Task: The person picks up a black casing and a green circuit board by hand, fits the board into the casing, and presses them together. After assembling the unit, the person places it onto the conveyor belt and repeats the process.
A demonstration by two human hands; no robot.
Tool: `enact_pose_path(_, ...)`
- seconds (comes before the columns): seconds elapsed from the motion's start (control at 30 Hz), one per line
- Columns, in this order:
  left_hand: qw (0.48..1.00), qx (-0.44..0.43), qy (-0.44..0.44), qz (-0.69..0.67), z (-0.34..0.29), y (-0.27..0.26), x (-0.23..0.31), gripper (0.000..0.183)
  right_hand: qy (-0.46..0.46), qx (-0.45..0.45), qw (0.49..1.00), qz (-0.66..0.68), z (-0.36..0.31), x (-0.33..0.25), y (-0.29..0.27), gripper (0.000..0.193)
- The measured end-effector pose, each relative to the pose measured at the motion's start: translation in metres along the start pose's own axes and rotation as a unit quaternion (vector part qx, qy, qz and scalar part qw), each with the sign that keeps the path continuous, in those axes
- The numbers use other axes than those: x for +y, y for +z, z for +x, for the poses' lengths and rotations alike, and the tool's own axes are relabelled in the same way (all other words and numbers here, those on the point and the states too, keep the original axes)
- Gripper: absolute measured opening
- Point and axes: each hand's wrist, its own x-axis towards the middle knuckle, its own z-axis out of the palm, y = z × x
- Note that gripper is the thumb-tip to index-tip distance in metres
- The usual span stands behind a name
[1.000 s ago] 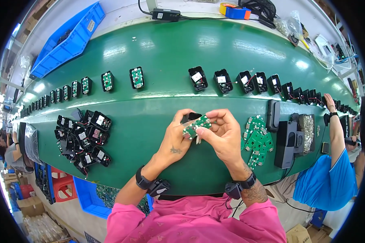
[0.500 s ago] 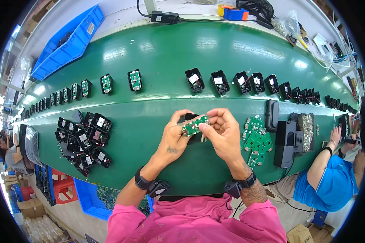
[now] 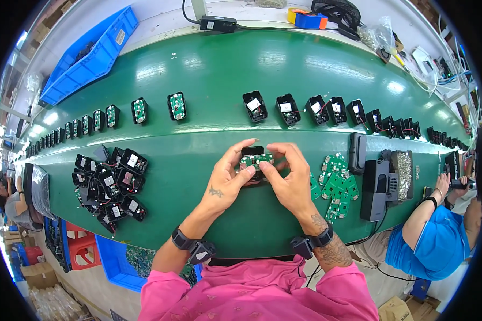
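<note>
A small green circuit board [image 3: 256, 159] lies level across a black plastic case [image 3: 253, 151] in front of me. My left hand [image 3: 228, 176] grips the board's left end, thumb pressed on its lower edge. At the other end, my right hand [image 3: 287, 174] holds it with the thumb on top and the fingers curled behind. The case shows above and below the board; how far the board sits inside it I cannot tell. Just right of my right hand is a pile of bare green circuit boards [image 3: 338, 184].
Wired black cases [image 3: 110, 179] are heaped at left. Across the green bench [image 3: 209, 64] runs a row of cases, with green boards [image 3: 177, 106] at left and white parts [image 3: 255, 106] at right. A grey device [image 3: 376, 190] stands at right, near a co-worker in blue [image 3: 434, 235].
The board has turned from a slant to level and come down across the black case. My right hand has shifted left and lower, its thumb now beside the left one.
</note>
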Motion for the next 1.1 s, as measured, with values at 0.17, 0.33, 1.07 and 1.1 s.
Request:
enact_pose_path(0.17,0.999,-0.012,0.002,0.034,0.000,0.003,-0.008,0.054,-0.107,0.008,0.992,-0.064,-0.002,-0.003,-0.002,0.022)
enact_pose_path(0.33,0.999,-0.026,-0.018,0.004,-0.001,0.013,-0.006,0.053,-0.078,-0.035,0.996,-0.033,-0.002,0.003,-0.002,0.014)
enact_pose_path(1.07,0.940,0.036,0.199,0.276,-0.008,0.006,-0.002,0.050,-0.148,-0.080,0.985,-0.040,0.002,-0.008,-0.012,0.008)
enact_pose_path(1.1,0.930,0.030,0.226,0.286,-0.008,0.006,-0.001,0.051,-0.148,-0.080,0.985,-0.040,0.002,-0.008,-0.013,0.008)
